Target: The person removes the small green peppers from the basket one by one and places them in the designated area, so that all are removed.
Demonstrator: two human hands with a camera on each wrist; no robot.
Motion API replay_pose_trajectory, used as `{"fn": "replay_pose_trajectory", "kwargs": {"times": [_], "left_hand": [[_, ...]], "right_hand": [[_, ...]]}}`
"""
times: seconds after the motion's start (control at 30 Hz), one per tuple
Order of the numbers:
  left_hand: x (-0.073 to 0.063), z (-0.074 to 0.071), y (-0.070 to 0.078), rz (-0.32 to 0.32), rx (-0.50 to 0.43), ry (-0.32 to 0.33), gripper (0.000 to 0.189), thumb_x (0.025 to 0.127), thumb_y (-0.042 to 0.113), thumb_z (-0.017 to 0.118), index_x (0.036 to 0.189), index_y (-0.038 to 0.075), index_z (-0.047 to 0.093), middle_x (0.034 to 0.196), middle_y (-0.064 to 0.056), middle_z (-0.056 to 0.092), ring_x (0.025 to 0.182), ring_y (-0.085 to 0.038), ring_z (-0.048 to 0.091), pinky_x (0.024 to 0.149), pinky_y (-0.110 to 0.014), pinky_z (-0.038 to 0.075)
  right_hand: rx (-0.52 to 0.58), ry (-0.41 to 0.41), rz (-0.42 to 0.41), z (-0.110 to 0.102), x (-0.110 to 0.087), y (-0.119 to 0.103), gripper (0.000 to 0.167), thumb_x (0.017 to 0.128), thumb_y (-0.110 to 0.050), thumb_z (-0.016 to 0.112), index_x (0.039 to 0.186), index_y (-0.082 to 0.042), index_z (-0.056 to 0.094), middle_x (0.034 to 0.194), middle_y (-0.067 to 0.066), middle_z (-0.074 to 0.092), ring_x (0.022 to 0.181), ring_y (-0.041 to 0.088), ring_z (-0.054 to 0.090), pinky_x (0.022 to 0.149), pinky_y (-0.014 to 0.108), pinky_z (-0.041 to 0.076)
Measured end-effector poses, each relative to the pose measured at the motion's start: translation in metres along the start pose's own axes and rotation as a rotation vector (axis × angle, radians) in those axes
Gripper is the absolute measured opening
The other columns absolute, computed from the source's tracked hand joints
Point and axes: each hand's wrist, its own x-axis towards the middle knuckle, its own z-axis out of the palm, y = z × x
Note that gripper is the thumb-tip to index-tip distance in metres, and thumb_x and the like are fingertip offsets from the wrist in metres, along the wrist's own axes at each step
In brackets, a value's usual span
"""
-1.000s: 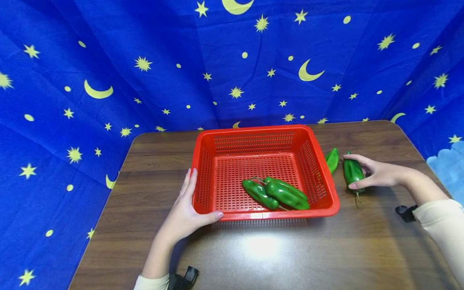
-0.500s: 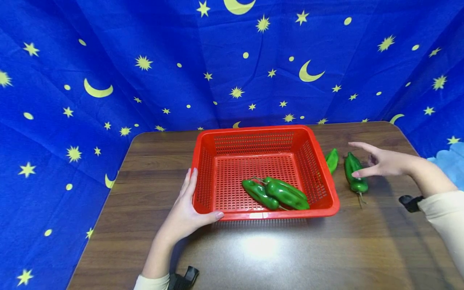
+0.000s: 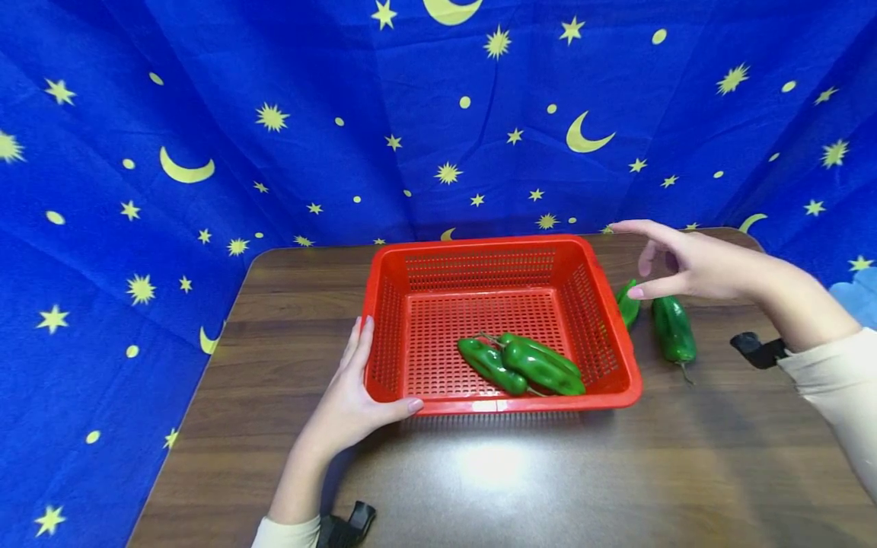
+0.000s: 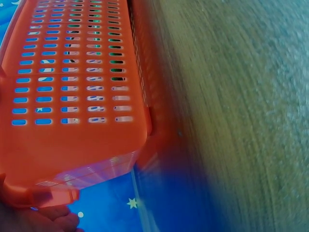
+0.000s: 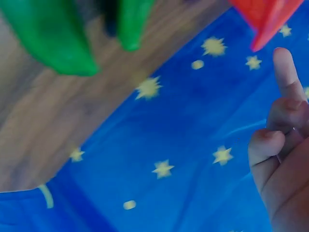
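Observation:
A red plastic basket (image 3: 479,244) stands on the table, and my left hand (image 3: 346,403) holds its near left corner, thumb on the front rim and fingers along the side. Inside lie two green peppers, one larger (image 3: 544,367) and one smaller (image 3: 488,365). Right of the basket, a dark green pepper (image 3: 674,335) rests on the wood with its stem toward me. A lighter green pepper (image 3: 628,310) lies close to the basket's right wall, partly behind the rim. Above these two my right hand (image 3: 699,262) hovers, thumb and index finger spread, holding nothing.
The brown wooden table (image 3: 493,472) has its far edge just behind the basket. A blue curtain (image 3: 308,91) with yellow stars and moons hangs along the back and sides. Each wrist wears a black camera mount, such as the right mount (image 3: 757,352).
My right hand has let go of the dark green pepper, lifted, and moved left and away from me, over the lighter pepper. The left hand and basket stay in place.

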Motion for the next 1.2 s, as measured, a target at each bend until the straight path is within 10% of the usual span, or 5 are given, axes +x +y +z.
{"fn": "replay_pose_trajectory", "kwargs": {"times": [0.57,0.87,1.2], "left_hand": [[-0.001,0.000,0.001,-0.003,0.000,0.000,0.132,0.064,0.058,0.088,0.158,0.039,-0.002,0.168,0.007,-0.009,0.154,-0.037,0.008,0.111,-0.068,0.029],[0.000,0.001,-0.001,-0.009,0.012,0.002,0.131,0.065,0.055,0.088,0.158,0.041,-0.003,0.168,0.007,-0.010,0.154,-0.038,0.008,0.110,-0.070,0.028],[0.000,0.000,0.000,-0.014,0.001,-0.004,0.131,0.064,0.057,0.088,0.157,0.042,-0.003,0.167,0.009,-0.010,0.154,-0.037,0.006,0.111,-0.070,0.027]], "right_hand": [[0.008,-0.264,-0.081,0.015,0.034,-0.052,0.094,0.079,-0.041,0.083,0.153,-0.037,0.026,0.107,0.006,0.062,0.060,0.013,0.051,0.057,0.027,0.046],[-0.125,-0.327,-0.150,0.039,0.037,-0.061,0.092,0.076,-0.040,0.085,0.151,-0.037,0.031,0.105,-0.003,0.066,0.097,0.017,0.061,0.081,0.037,0.049],[-0.250,-0.490,-0.165,0.074,0.040,-0.074,0.096,0.074,-0.040,0.086,0.151,-0.044,0.029,0.099,-0.008,0.064,0.089,0.011,0.056,0.086,0.038,0.040]]}}
